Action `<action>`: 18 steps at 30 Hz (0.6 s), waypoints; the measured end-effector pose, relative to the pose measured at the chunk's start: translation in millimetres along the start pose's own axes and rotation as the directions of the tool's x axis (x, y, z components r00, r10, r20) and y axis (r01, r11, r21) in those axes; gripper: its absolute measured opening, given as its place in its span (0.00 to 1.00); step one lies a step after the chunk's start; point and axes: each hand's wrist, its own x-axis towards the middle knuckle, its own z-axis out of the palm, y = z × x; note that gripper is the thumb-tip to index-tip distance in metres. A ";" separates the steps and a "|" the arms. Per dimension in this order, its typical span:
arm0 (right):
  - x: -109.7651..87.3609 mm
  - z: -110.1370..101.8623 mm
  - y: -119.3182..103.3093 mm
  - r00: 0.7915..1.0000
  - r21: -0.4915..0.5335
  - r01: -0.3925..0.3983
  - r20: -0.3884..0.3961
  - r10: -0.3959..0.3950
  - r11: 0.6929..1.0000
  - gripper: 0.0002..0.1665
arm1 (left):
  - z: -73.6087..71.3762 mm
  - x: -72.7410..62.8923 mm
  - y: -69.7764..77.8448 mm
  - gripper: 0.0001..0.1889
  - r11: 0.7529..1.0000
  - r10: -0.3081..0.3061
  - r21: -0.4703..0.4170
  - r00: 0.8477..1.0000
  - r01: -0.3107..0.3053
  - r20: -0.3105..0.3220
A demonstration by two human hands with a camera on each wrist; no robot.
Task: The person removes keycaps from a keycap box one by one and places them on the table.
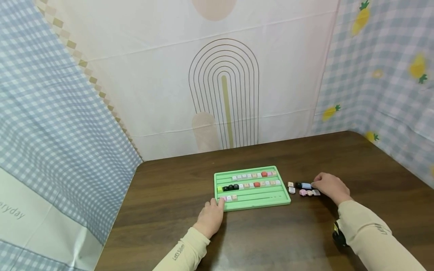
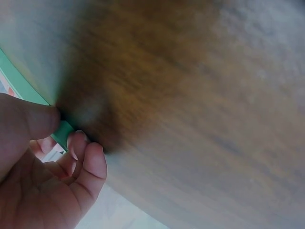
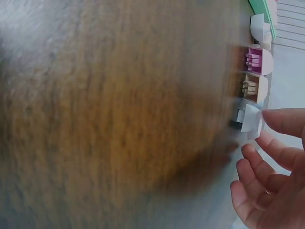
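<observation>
Prob. past halfway: on the flat lt-green plastic tray [image 1: 262, 203], front row's just begun w/ a few small multicolour plastic keycaps [image 1: 229, 198], two rows behind well filled; loose keycaps [image 1: 303, 192] just R of it look left to do. L hand [image 1: 211, 217] grips tray's near-L corner; R hand [image 1: 331, 186], fingertips narrowed, is at the loose keycaps, can't tell if pinching one.

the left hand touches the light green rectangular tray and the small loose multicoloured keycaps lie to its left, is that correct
Wrong side: the small loose multicoloured keycaps lie to the right of the light green rectangular tray, as the head view shows. The left hand does touch the tray.
</observation>
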 end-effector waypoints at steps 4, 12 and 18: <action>-0.5 4.5 -13.6 0.995 -0.017 0.026 -0.097 -0.027 1.000 0.22 | -1.3 -0.9 -0.4 0.07 1.000 -0.006 -0.009 1.000 0.006 0.006; -3.8 20.7 -66.4 0.970 0.015 0.146 -0.197 -0.140 0.989 0.19 | -0.2 -2.8 1.6 0.06 1.000 -0.003 -0.013 1.000 0.003 -0.020; -6.7 38.9 -108.1 0.963 0.029 0.191 -0.197 -0.182 0.981 0.15 | -1.4 -2.5 1.6 0.06 1.000 -0.004 0.000 0.999 0.004 -0.046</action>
